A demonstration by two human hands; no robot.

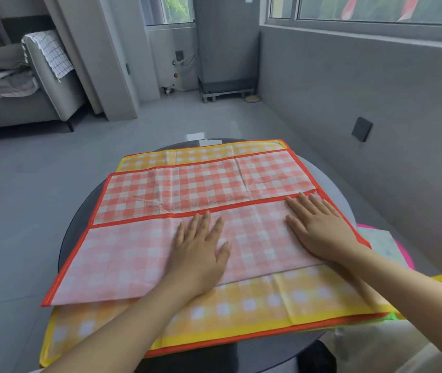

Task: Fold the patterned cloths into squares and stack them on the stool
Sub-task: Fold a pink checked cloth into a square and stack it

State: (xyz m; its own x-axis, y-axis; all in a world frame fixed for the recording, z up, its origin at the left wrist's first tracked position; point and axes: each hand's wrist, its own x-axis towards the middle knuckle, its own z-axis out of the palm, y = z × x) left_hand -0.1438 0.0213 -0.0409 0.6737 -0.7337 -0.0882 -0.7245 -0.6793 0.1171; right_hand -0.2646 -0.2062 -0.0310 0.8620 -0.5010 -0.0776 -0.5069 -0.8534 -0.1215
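Flat palms on a half-folded orange check cloth [209, 184].

Left hand [201, 249] and right hand [319, 227] spread wide, gripping nothing, pressing the pale folded-over flap; beneath them yellow check cloth [281, 300], round dark table [77, 224].

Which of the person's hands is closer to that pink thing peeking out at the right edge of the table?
The right hand. It lies flat on the red checked cloth near its right edge, close to the pink thing. The left hand rests mid-cloth, farther away.

No text, label, brand, number or sign can be read anywhere; the cloths bear only checks.
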